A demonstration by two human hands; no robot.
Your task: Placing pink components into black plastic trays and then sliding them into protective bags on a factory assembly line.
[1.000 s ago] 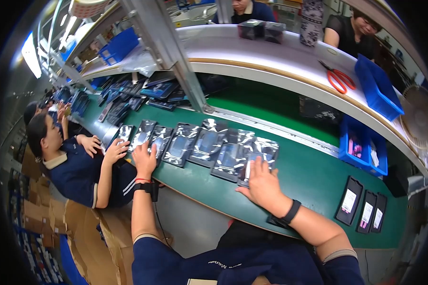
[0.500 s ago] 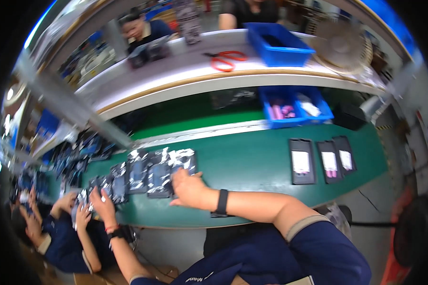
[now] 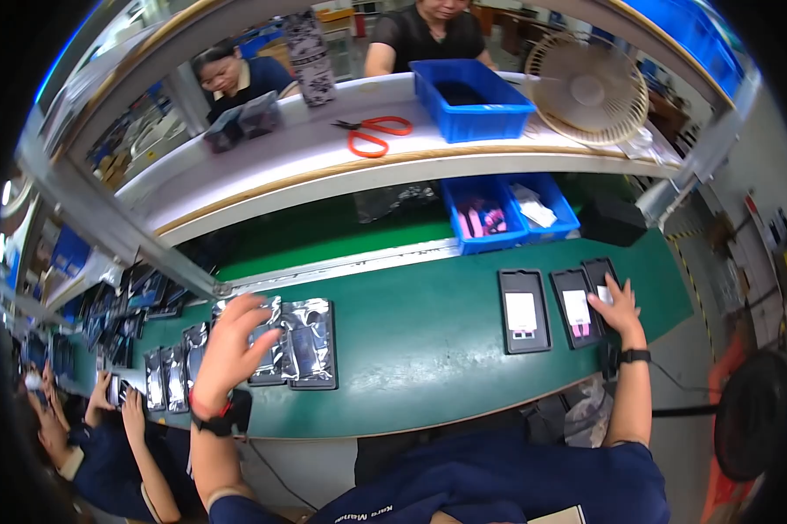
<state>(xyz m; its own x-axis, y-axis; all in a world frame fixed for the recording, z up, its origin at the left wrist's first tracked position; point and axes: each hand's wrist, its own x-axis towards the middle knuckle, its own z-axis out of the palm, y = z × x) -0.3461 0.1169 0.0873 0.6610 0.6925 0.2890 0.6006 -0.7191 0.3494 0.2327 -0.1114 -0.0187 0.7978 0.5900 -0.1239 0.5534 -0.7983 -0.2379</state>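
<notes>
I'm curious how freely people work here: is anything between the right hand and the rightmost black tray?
Nothing visible: the right hand overlaps the rightmost black tray in this view, though contact is hard to tell. The middle black tray lies beside it, on the left, not in between.

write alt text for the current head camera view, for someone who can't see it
A person's right hand reaches the rightmost of three black trays with white cards on a green workbench; the open left hand hovers near clear-bagged black trays. Red-handled scissors and a blue bin sit on the shelf above.
</notes>
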